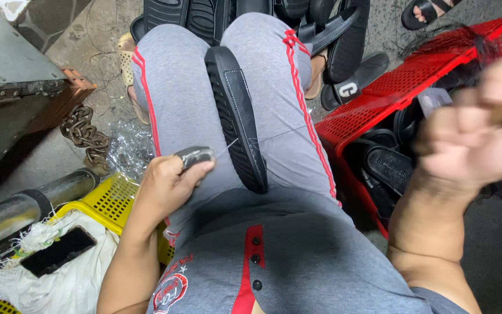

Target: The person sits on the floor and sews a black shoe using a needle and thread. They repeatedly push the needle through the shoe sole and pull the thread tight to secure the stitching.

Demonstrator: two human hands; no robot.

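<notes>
Open lap lies either side of the sole wedged between the knees, though a taut thread crosses the right thigh, the red crate (full of sandals) walls the right, and a yellow basket crowds the left.

Matt black rubber sandal, ribbed sole; red plastic mesh crate.

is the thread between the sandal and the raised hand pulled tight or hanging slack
Tight: the thread runs straight from the sandal sole toward the raised right hand.

Concrete floor — rusty chain, red crate, yellow crate.
</notes>
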